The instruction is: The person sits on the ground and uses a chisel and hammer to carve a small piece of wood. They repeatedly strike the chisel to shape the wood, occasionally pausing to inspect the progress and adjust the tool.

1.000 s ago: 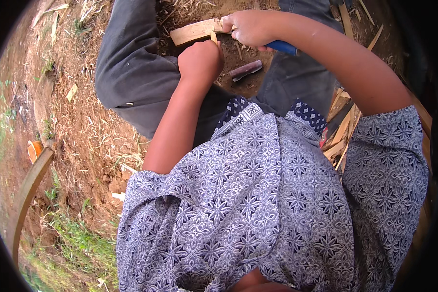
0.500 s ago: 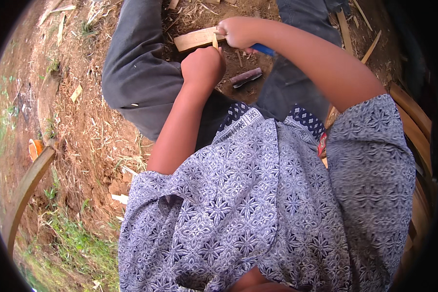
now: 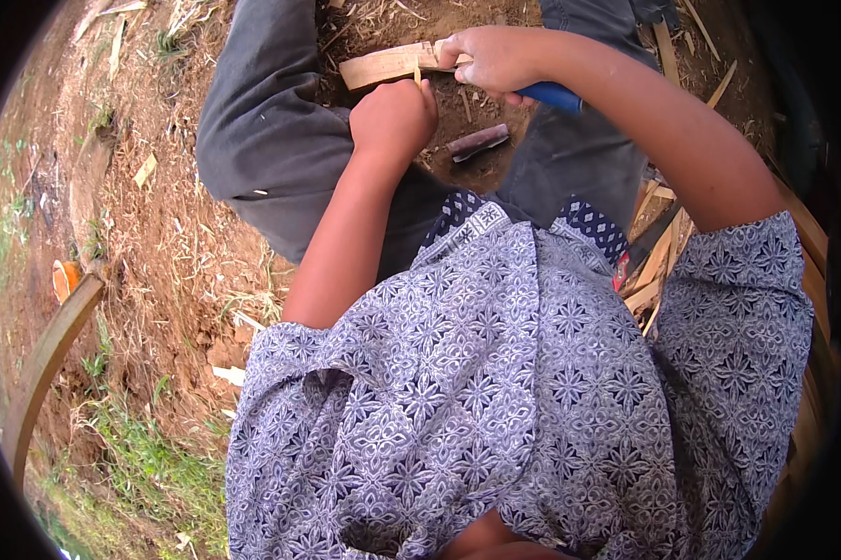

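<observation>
My left hand (image 3: pixel 392 121) is closed in a fist between my knees, gripping a thin pale wooden stick (image 3: pixel 418 77) whose tip pokes up past the fingers. Just beyond that tip lies a light wooden block (image 3: pixel 383 65). My right hand (image 3: pixel 497 63) is wrapped round the blue handle of a knife (image 3: pixel 553 96), with its fingers at the block's right end. Most of the blade is hidden by the hand; only a thin dark edge shows beside the block. A short brownish cylinder (image 3: pixel 477 143) rests on the soil nearer to me.
Wood shavings and dry straw litter the brown soil (image 3: pixel 159 233). Long wooden offcuts (image 3: pixel 658 257) lie by my right side. A curved wooden piece (image 3: pixel 52 359) and an orange object (image 3: pixel 66 278) stand at the left. Grass (image 3: pixel 145 448) grows at the lower left.
My right hand has moved to the right and slightly toward me with the knife, showing more of the blue handle. My left hand has barely shifted.
</observation>
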Tool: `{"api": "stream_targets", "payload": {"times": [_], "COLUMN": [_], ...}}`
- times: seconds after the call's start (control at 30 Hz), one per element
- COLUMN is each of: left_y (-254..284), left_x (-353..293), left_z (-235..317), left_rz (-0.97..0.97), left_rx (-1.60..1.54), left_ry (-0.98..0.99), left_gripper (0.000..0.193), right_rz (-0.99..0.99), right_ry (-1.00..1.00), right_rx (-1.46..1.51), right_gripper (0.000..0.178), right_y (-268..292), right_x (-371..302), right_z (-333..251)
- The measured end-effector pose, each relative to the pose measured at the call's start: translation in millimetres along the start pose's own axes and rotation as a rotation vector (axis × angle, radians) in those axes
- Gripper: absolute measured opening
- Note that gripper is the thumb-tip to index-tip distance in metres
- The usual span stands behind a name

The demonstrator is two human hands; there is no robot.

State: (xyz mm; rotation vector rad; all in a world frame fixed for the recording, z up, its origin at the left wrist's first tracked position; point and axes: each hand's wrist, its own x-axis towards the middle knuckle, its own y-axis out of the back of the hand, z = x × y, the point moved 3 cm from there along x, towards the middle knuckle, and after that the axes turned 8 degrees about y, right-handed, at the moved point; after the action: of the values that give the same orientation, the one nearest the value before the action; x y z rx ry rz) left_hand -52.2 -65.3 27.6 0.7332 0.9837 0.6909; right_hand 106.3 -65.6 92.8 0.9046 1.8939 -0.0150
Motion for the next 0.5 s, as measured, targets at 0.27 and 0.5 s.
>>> {"api": "stream_targets", "payload": {"times": [0.27,0.5], "left_y": [-3.9,-1.5], "left_x": [-1.9,-5.7], "left_z": [2.1,4.1], "left_rz": [0.038,0.037], "left_rx": [0.026,0.056], "left_ry": [-0.033,-0.030], "left_gripper": [0.046,0.045], "right_rz": [0.063,0.078], "right_ry": [-0.019,0.015], "right_rx": [-0.048,-0.016], "right_gripper": [0.039,0.039], "right_y": [-9.8,-2.6], "right_x": [28.8,33.7], "right_z": [3.3,29.2]}}
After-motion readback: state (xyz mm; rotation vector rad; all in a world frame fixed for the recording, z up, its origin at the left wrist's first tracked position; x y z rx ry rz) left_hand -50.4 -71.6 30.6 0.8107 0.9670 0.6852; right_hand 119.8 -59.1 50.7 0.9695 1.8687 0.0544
